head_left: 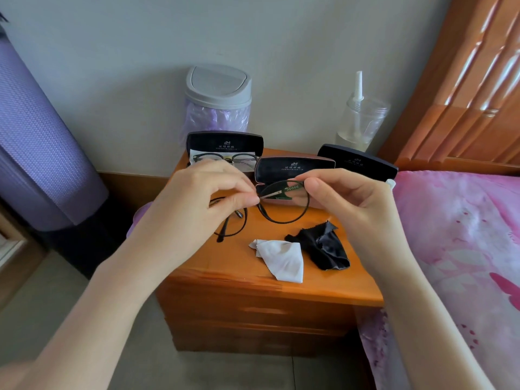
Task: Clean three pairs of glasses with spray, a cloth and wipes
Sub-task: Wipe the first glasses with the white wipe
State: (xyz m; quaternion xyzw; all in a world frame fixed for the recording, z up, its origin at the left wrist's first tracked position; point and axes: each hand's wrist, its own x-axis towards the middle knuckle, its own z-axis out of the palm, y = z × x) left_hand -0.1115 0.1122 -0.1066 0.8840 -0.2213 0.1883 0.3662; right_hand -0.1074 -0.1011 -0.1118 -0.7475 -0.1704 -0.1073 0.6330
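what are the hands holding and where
The round black-rimmed glasses: left hand pinches them near the bridge, right hand pinches the outer upper rim of one lens.

Left case lid [225, 143], middle lid [294, 166] and right lid [357, 161] each carry a white logo like "CM"; the Chinese characters below are unreadable.

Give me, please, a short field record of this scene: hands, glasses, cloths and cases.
held: round black-rimmed pair, above the nightstand
left hand: pinches the pair near its middle
right hand: pinches one lens's upper rim
cloths: white cloth and black cloth, side by side on the nightstand, no hand on them
cases: left case, middle case, right case, all open
second pair: in the left case
at the back: spray bottle, bin
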